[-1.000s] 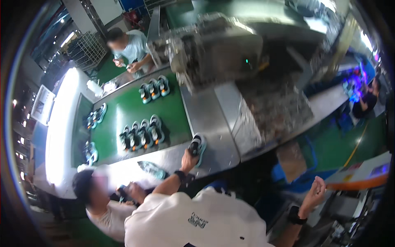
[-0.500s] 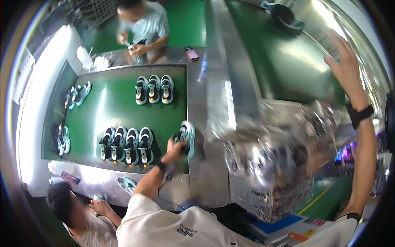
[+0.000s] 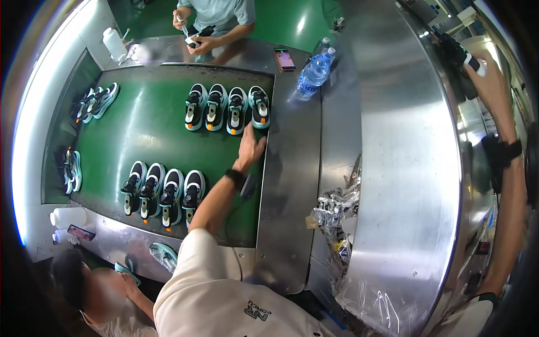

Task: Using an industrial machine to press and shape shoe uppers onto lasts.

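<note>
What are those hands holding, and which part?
The right hand seems to hold a black-and-white shoe by its nearer end. The left hand is at the heel of another shoe; whether it grips can't be told.

Left forearm [image 3: 216,201] is reaching out front and slightly right, left hand [image 3: 251,149] pretty loose with the thumb off to the side. Right forearm [image 3: 511,219] is way out wide, right hand [image 3: 493,84] up high, fingers bent in a grip.

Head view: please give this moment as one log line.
left hand: open beside rightmost upper-row shoe | right hand: at dark shoe, grip unclear
</note>
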A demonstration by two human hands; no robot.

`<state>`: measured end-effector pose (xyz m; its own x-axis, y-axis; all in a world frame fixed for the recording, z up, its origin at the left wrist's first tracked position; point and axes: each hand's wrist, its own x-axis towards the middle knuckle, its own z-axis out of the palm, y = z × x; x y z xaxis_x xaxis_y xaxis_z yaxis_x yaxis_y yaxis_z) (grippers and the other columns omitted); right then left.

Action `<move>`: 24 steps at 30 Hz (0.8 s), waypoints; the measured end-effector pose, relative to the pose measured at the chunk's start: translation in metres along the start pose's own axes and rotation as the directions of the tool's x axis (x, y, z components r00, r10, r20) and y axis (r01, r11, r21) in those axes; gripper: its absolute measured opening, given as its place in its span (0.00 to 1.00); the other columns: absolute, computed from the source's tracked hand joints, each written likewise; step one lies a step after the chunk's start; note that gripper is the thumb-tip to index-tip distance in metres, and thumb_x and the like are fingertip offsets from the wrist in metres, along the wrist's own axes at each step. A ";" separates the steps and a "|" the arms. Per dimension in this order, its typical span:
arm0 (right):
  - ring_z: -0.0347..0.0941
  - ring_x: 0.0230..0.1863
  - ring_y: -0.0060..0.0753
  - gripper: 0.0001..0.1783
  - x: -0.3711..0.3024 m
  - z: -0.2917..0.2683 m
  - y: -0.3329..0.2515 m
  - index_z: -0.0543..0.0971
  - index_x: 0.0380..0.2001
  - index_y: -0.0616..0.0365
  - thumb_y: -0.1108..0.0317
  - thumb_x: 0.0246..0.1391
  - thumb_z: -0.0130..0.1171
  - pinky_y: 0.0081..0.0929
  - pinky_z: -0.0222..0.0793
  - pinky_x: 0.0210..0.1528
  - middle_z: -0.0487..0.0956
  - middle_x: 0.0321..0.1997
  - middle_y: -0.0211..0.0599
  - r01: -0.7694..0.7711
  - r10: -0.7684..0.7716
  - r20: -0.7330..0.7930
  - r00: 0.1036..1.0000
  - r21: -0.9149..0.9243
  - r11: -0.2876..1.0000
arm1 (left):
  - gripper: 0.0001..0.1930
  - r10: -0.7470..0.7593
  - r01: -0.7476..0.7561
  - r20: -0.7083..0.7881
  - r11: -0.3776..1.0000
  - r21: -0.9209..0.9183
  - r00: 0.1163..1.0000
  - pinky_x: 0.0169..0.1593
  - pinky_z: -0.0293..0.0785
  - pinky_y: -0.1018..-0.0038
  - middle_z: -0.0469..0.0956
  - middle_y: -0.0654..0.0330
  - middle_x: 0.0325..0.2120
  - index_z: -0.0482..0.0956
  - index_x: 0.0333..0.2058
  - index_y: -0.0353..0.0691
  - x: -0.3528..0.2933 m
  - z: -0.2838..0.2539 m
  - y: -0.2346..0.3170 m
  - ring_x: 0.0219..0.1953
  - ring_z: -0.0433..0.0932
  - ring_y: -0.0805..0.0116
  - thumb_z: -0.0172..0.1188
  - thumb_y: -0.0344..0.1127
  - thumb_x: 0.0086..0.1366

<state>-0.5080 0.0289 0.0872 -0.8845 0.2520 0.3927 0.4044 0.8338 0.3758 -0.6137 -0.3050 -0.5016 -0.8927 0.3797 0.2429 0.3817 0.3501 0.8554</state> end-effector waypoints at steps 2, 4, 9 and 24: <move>0.73 0.52 0.37 0.23 -0.036 -0.014 0.065 0.75 0.48 0.59 0.63 0.48 0.66 0.30 0.66 0.56 0.78 0.48 0.41 -0.162 0.172 -0.039 0.984 0.190 0.968 | 0.42 -0.055 0.068 0.109 0.990 -0.122 0.993 0.66 0.58 0.62 0.59 0.36 0.62 0.51 0.65 0.28 -0.044 -0.003 0.031 0.64 0.59 0.41 0.62 0.37 0.58; 0.72 0.57 0.36 0.29 -0.065 -0.029 0.116 0.75 0.54 0.56 0.68 0.45 0.66 0.30 0.63 0.61 0.77 0.53 0.42 -0.077 0.106 -0.157 0.982 0.182 0.980 | 0.37 -0.071 0.141 0.269 0.959 -0.248 0.960 0.67 0.57 0.59 0.63 0.36 0.60 0.60 0.62 0.27 -0.109 0.015 0.050 0.65 0.60 0.43 0.63 0.41 0.59; 0.75 0.36 0.28 0.27 -0.123 -0.061 0.057 0.79 0.50 0.59 0.64 0.43 0.68 0.25 0.72 0.40 0.81 0.39 0.37 -0.180 0.329 -0.179 0.927 0.557 0.811 | 0.12 -0.043 0.393 0.578 0.775 -0.496 0.815 0.29 0.74 0.74 0.80 0.58 0.24 0.82 0.35 0.27 -0.245 -0.073 0.159 0.24 0.75 0.75 0.63 0.34 0.61; 0.74 0.39 0.18 0.13 -0.645 -0.302 -0.032 0.81 0.41 0.64 0.72 0.54 0.55 0.19 0.69 0.44 0.81 0.36 0.31 -0.343 0.822 -0.038 0.568 0.897 0.279 | 0.55 0.743 0.899 0.506 0.361 0.248 -0.438 0.65 0.57 0.41 0.51 0.37 0.66 0.46 0.69 0.37 -0.390 -0.111 0.554 0.62 0.60 0.33 0.53 0.72 0.56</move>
<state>0.1198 -0.3090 0.0753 -0.1607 0.8099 0.5641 0.2072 0.5865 -0.7830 -0.0801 -0.3541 -0.0714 0.7958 0.5273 0.2977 -0.6054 0.6798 0.4140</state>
